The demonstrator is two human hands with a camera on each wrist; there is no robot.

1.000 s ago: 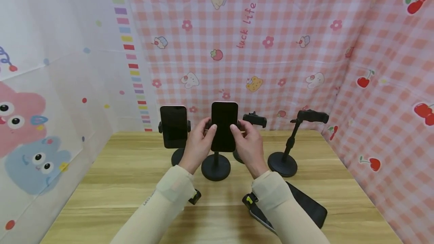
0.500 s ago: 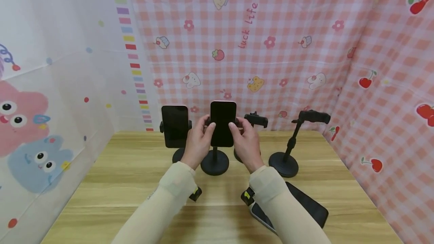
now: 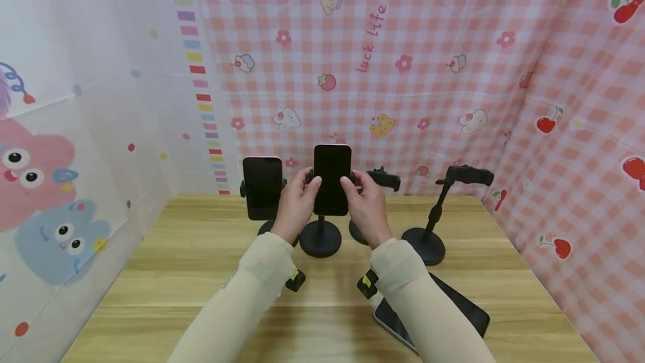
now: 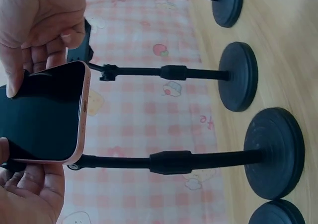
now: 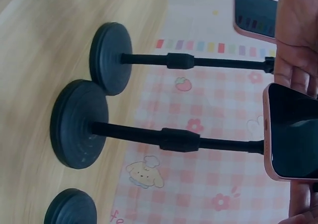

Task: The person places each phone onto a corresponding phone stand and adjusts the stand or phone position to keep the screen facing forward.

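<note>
A dark-screened phone (image 3: 332, 181) with a pink edge stands upright in the clamp of a black phone stand (image 3: 320, 240). My left hand (image 3: 296, 206) grips its left side, thumb on the front edge and fingers curled behind. On the opposite side my right hand (image 3: 369, 209) holds it the same way. The clamp arms are mostly hidden by the fingers. In the left wrist view the phone (image 4: 44, 117) sits between both hands, the stand's pole (image 4: 213, 159) running from it to the round base. The right wrist view shows the phone's lower end (image 5: 290, 134) at the pole.
Left of the hands, another phone (image 3: 264, 188) is mounted on its own stand. Two stands with bare clamps, one behind my right hand (image 3: 385, 179) and one farther right (image 3: 434, 214), stand on the wooden table (image 3: 166, 273). Dark phones (image 3: 461, 304) lie under the right forearm.
The held phone has risen slightly in the head view and its stand has shifted back toward the curtain. Both hands keep their hold and move with it.
</note>
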